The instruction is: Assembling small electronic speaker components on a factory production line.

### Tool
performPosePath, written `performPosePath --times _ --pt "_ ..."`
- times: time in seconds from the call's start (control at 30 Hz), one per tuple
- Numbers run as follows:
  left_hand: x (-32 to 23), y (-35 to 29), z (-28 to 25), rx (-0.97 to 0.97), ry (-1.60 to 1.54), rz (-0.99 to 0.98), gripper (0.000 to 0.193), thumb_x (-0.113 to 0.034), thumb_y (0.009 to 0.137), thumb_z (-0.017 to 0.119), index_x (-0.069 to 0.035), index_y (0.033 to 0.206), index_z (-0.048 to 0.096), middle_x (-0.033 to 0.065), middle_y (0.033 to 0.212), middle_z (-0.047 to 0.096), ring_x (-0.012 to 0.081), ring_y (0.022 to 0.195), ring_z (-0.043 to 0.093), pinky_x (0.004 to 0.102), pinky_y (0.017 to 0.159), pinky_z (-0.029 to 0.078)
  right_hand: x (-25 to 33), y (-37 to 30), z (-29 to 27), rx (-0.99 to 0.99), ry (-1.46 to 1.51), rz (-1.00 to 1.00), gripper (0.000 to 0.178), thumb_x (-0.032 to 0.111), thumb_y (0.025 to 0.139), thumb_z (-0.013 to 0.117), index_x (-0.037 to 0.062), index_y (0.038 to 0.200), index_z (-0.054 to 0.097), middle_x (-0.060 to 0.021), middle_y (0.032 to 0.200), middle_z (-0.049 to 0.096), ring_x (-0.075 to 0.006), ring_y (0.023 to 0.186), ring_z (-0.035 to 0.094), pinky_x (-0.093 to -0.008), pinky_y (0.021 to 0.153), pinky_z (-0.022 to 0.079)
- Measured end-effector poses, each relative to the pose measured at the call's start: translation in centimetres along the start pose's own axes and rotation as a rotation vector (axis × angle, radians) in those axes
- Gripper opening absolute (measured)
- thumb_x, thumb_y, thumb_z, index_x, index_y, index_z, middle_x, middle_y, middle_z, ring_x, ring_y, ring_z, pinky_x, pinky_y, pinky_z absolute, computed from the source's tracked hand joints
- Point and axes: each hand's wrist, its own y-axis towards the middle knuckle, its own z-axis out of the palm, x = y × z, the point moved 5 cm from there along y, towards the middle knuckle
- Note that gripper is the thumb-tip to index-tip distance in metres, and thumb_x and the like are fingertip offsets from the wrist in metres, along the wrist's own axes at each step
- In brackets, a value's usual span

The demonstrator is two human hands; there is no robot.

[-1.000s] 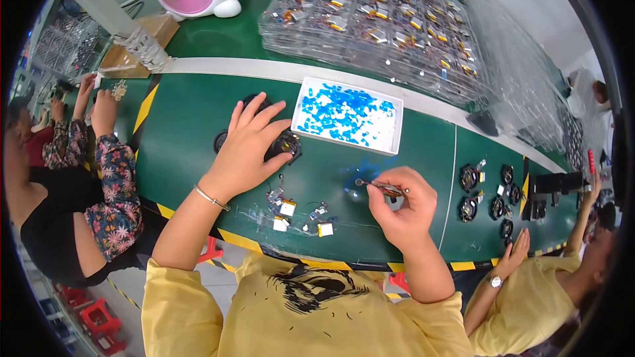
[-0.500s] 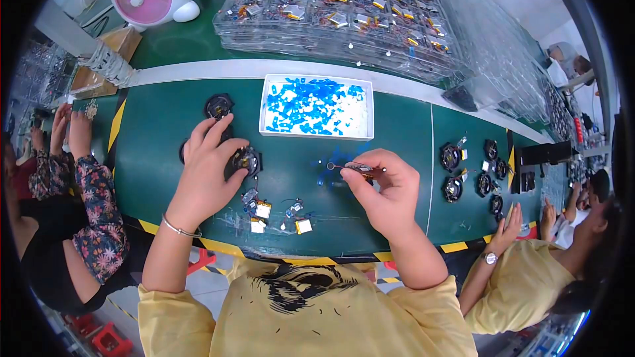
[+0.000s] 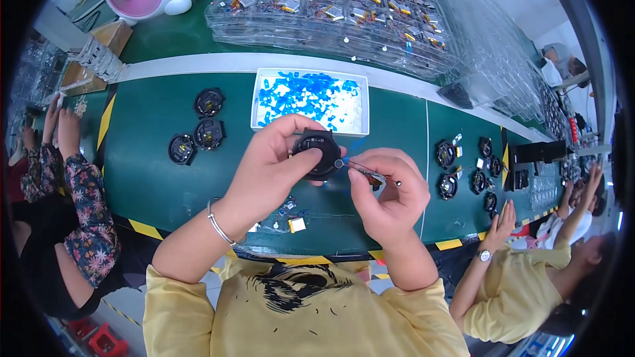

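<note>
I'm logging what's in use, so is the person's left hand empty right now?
No, the left hand holds a round black housing over the green table.

Red stools (image 3: 107,342) stand on grey floor (image 3: 130,305) near a green workbench (image 3: 142,182).

Your left hand (image 3: 274,162) holds a black casing (image 3: 328,158); at its four o'clock, your right hand (image 3: 393,192) pinches a wired part (image 3: 378,180). A white tray (image 3: 364,109) sits at twelve.
</note>
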Motion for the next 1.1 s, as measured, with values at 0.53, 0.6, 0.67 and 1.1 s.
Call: performPosePath --times 0.53,0.6,0.67,1.1 --pt "0.9 -1.3 0.6 -0.021 0.191 0.225 0.027 0.011 0.087 0.049 0.004 0.112 0.055 0.012 0.108 0.063 0.0143 0.096 0.062 0.0267 0.08 0.053 1.0 0.4 0.8 0.083 -0.325 -0.157 0.017 -0.007 0.067 0.07 -0.0011 0.081 0.063 -0.0142 0.08 0.067 -0.0193 0.068 0.065 -0.0249 0.058 0.052" --pt "0.9 -1.3 0.7 -0.022 0.178 0.219 0.027 0.011 0.086 0.049 0.005 0.112 0.055 0.0121 0.109 0.063 0.0143 0.096 0.062 0.0266 0.081 0.053 1.0 0.4 0.9 0.079 -0.344 -0.189 0.018 -0.007 0.066 0.07 -0.0008 0.082 0.063 -0.0137 0.079 0.066 -0.0201 0.068 0.065 -0.0256 0.058 0.052" --pt "0.8 -1.4 0.7 -0.023 0.166 0.213 0.028 0.011 0.086 0.049 0.005 0.112 0.055 0.0121 0.109 0.063 0.0143 0.096 0.062 0.0265 0.083 0.052 0.9 0.3 1.0 0.074 -0.363 -0.222 0.019 -0.007 0.065 0.071 -0.0005 0.082 0.063 -0.0133 0.079 0.066 -0.0209 0.068 0.065 -0.0262 0.058 0.052" --pt "0.9 -1.1 0.2 -0.062 0.177 0.135 0.013 0.003 0.089 0.053 0.0 0.102 0.054 0.0063 0.097 0.064 0.0079 0.084 0.061 0.0215 0.066 0.052 0.6 0.0 1.7 0.133 -0.32 -0.209 0.019 -0.005 0.067 0.071 0.0011 0.082 0.061 -0.0105 0.08 0.064 -0.0215 0.068 0.063 -0.0285 0.059 0.05"
